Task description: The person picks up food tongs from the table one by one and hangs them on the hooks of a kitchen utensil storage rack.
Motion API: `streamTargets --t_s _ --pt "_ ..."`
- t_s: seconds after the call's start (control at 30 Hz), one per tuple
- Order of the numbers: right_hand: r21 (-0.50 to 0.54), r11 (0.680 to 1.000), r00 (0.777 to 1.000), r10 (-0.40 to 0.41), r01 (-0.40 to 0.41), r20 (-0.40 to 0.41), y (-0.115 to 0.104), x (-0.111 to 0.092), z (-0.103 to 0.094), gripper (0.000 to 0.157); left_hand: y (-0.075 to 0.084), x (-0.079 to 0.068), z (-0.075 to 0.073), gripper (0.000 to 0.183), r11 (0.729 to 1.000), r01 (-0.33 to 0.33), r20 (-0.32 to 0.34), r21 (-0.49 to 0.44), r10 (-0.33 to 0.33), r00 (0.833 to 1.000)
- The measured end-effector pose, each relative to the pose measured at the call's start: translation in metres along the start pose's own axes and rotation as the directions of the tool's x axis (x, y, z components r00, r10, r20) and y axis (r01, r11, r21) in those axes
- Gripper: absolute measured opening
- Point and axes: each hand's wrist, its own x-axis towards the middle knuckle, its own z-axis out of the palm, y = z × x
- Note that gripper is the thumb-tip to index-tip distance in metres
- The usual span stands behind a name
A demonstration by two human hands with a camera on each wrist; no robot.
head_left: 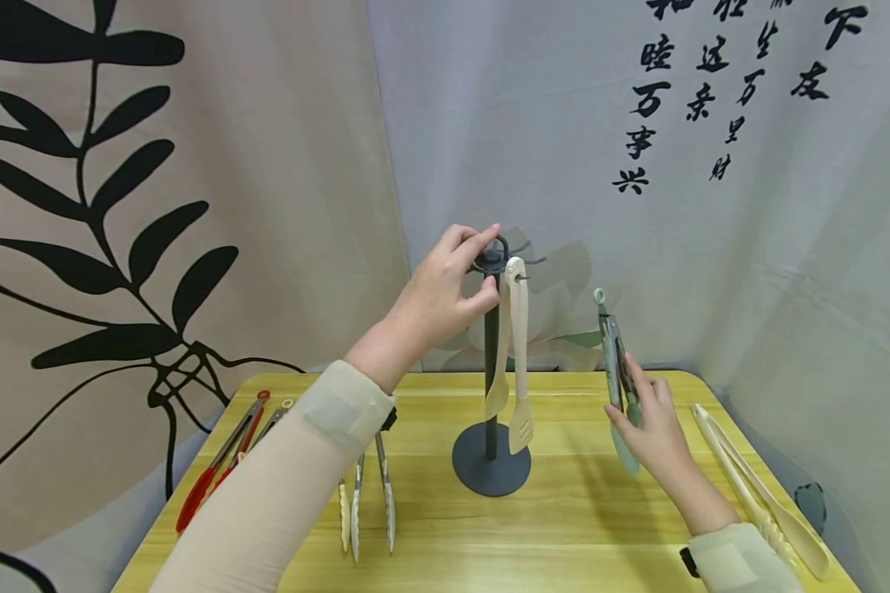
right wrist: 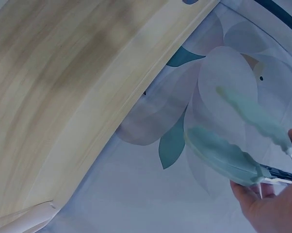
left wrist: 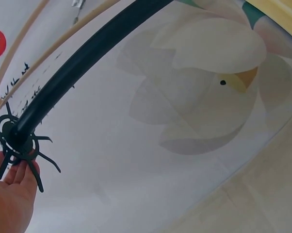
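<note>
A dark metal utensil stand (head_left: 493,469) with a round base and a ring of hooks stands upright on the table. My left hand (head_left: 445,284) grips its top, fingers above the hook ring (left wrist: 34,145) and thumb lower down. From one hook hangs a pair of cream tongs (head_left: 519,354), spoon and fork ends downward. Off to the right of the stand, my right hand (head_left: 656,424) holds green-tipped metal tongs (head_left: 610,354) raised above the table, loop end up. Their two green heads (right wrist: 228,153) stand apart in the right wrist view.
Red tongs (head_left: 200,494) and others lie at the table's left, partly behind my left sleeve. Tongs with pale tips (head_left: 390,515) lie near the left forearm. Long cream tongs (head_left: 756,486) lie along the right edge. A printed curtain (head_left: 304,165) hangs behind the table.
</note>
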Motion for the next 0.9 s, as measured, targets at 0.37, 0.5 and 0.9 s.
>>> streamTargets --t_s 0.37,0.5,0.9 --pt "0.058 0.998 0.999 -0.031 0.032 -0.019 -0.006 0.003 0.004 0.083 0.000 0.000 -0.001 0.059 1.000 -0.006 0.005 -0.008 0.006 1.000" --pt "0.071 0.997 0.999 -0.040 0.042 -0.026 -0.009 0.004 0.006 0.083 0.000 0.000 -0.002 0.059 1.000 -0.001 0.008 -0.009 0.001 1.000" --pt "0.106 0.993 0.998 -0.046 0.050 -0.039 -0.018 0.006 0.009 0.083 -0.001 0.000 -0.001 0.058 1.000 0.004 0.007 -0.018 -0.004 1.000"
